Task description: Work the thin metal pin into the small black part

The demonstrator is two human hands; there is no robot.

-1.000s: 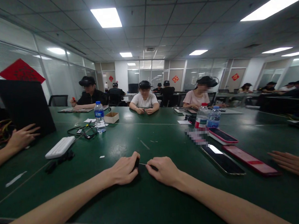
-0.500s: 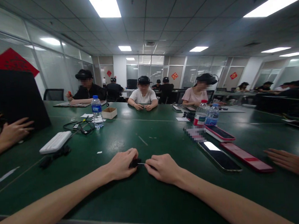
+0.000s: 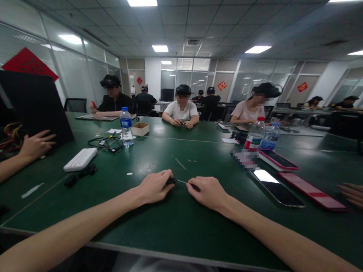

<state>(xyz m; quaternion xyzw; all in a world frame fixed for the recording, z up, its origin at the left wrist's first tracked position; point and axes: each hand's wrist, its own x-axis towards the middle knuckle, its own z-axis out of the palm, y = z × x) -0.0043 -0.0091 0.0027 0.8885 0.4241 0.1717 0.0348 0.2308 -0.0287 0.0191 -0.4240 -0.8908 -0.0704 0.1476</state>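
Hands [image 3: 155, 187] [image 3: 211, 193] pinching, inward of tabletop [image 3: 128, 229] near edge: left on black piece [image 3: 172, 181], right on dark piece [image 3: 195, 187]; thin rod [image 3: 182, 181] spans gap (joined at both ends? can't tell).

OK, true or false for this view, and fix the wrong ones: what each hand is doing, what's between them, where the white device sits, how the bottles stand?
1. The left hand grips a small black object. True.
2. The right hand is spread flat. False: its fingers are curled round a small dark piece.
3. A thin light strand shows between the hands. True.
4. The white device lies at the right of the view. False: it is at the left, beside a black cord.
5. A blue-capped bottle stands near the small open box. True.
6. The red-capped bottle lies on its side. False: it stands upright.
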